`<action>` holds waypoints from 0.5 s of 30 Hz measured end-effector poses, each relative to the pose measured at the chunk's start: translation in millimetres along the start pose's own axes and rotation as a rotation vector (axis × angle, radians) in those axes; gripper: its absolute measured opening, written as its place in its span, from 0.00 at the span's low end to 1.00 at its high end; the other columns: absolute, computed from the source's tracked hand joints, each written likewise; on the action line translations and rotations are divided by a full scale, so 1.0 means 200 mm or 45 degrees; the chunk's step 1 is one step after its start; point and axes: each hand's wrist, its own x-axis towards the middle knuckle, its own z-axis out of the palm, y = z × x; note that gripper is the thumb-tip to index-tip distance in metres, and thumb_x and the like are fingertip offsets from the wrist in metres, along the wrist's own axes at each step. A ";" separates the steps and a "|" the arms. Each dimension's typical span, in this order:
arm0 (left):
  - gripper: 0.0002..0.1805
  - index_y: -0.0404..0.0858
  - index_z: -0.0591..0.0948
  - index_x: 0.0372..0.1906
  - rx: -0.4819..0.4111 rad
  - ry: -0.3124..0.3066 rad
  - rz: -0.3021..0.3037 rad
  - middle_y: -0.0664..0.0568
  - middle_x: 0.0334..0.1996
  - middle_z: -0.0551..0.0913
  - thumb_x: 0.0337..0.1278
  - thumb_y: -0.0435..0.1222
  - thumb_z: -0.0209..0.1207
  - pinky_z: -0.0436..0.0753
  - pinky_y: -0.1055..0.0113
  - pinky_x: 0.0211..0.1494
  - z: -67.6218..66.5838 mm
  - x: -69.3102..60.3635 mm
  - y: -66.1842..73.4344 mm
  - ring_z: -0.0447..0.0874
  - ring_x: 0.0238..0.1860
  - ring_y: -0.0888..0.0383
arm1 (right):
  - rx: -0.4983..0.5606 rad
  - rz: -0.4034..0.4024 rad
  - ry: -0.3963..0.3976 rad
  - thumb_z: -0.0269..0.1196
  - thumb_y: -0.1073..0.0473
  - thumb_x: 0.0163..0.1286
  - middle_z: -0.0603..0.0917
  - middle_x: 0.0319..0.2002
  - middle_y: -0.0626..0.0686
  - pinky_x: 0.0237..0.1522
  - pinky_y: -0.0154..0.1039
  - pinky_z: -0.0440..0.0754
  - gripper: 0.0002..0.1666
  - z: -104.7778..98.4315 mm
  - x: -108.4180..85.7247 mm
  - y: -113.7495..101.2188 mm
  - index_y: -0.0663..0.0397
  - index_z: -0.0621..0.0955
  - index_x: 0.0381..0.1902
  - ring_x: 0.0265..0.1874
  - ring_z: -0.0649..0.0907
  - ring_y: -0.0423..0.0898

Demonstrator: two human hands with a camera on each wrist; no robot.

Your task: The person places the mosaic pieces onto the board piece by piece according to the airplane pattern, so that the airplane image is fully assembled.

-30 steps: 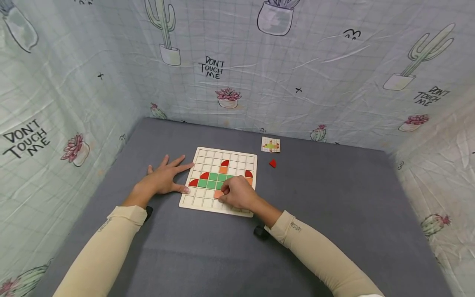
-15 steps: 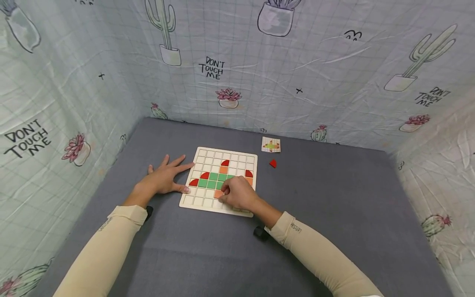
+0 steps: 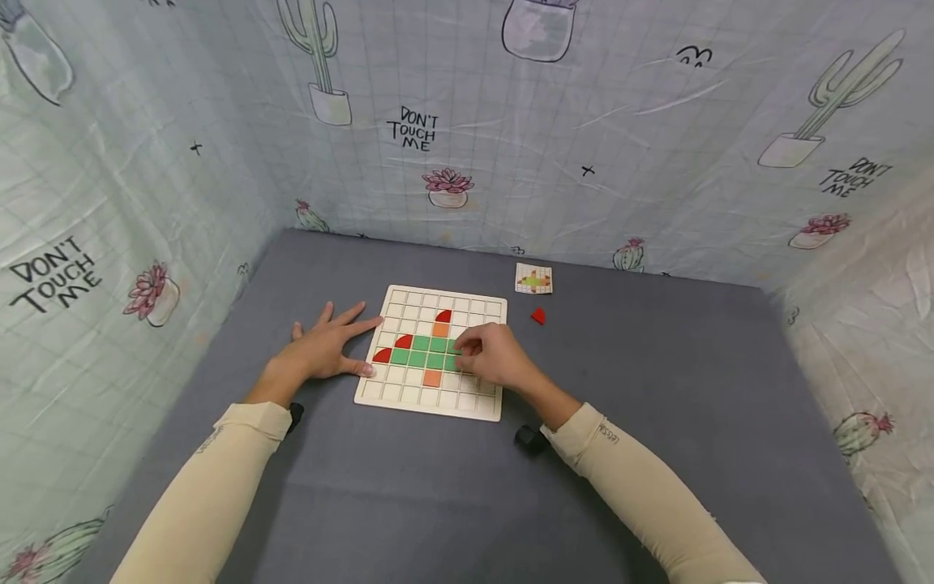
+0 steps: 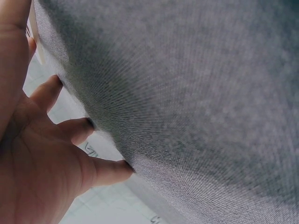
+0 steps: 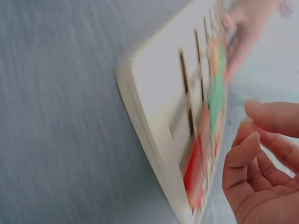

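Note:
A pale gridded board (image 3: 394,393) lies on the table, bearing several green squares (image 3: 419,343), orange squares (image 3: 432,378) and red quarter-round pieces (image 3: 383,355). Spread wide, my left hand (image 3: 314,354) rests at the board's left side, its thumb and index fingertip touching that edge. In the left wrist view the left hand's fingers (image 4: 110,171) press on the cloth. My right hand (image 3: 496,354) hovers over the board's right part with loosely bent fingers, hiding some pieces there. The right wrist view shows nothing between its fingertips, and a red piece (image 5: 194,175) near the board's edge.
Behind the board's right corner lies a loose red quarter-round piece (image 3: 537,316). Beyond it is a small card (image 3: 533,278) printed with a coloured grid pattern. A grey cloth (image 3: 409,503) covers the table, and a cactus-print curtain (image 3: 511,146) hangs around it.
My right hand has moved up and to the right, off the lower orange square, which now shows whole. The left hand stays in place. The head view has shifted slightly.

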 end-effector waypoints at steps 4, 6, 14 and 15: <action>0.58 0.61 0.58 0.83 0.013 0.005 0.010 0.48 0.87 0.44 0.46 0.67 0.71 0.40 0.11 0.69 -0.01 0.01 0.00 0.31 0.83 0.25 | 0.041 0.034 0.066 0.68 0.68 0.67 0.88 0.33 0.57 0.33 0.35 0.79 0.11 -0.14 0.00 0.08 0.64 0.90 0.46 0.29 0.81 0.43; 0.58 0.62 0.58 0.83 0.018 0.002 0.012 0.49 0.87 0.44 0.47 0.67 0.70 0.40 0.12 0.69 -0.01 0.01 0.00 0.31 0.84 0.26 | 0.027 0.053 0.111 0.67 0.69 0.68 0.87 0.33 0.58 0.33 0.37 0.78 0.12 -0.22 0.01 0.14 0.64 0.89 0.47 0.29 0.81 0.45; 0.59 0.62 0.57 0.83 0.031 -0.002 0.014 0.49 0.87 0.43 0.46 0.70 0.69 0.41 0.11 0.68 0.01 0.01 -0.03 0.31 0.84 0.25 | -0.061 0.240 0.199 0.70 0.71 0.65 0.88 0.41 0.64 0.34 0.38 0.79 0.17 -0.46 0.00 0.40 0.65 0.88 0.53 0.35 0.83 0.52; 0.58 0.62 0.57 0.83 0.027 -0.002 0.014 0.49 0.87 0.43 0.46 0.70 0.69 0.40 0.11 0.69 0.01 0.00 -0.03 0.31 0.84 0.25 | -0.072 0.266 0.193 0.71 0.70 0.65 0.88 0.43 0.65 0.34 0.38 0.79 0.18 -0.47 0.00 0.43 0.65 0.88 0.53 0.36 0.83 0.53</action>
